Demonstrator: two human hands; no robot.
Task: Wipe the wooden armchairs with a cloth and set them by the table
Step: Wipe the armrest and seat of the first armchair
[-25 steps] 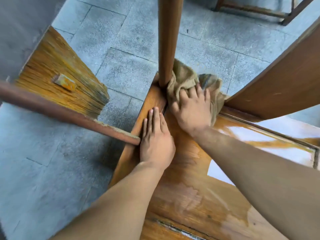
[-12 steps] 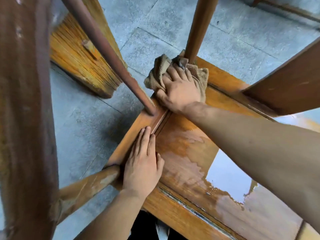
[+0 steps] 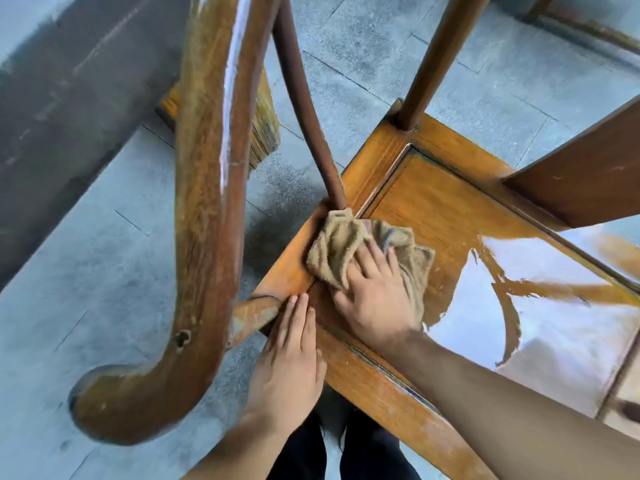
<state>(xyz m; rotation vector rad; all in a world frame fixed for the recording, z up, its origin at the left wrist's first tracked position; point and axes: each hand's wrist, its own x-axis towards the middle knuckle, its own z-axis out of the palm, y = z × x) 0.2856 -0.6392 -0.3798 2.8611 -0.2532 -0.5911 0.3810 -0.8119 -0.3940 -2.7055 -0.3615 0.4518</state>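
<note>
Armchair [image 3: 408, 188] sits on the stone floor [image 3: 104, 271], seat half glossy-wet. Right hand [image 3: 375, 299] presses the cloth [image 3: 337, 247] flat at the seat's front-left corner; left hand [image 3: 289, 358] lies flat, fingers together, on the frame. Armrest [image 3: 204, 188] looks untouched, and moving chairs hasn't started, I'd guess.
</note>
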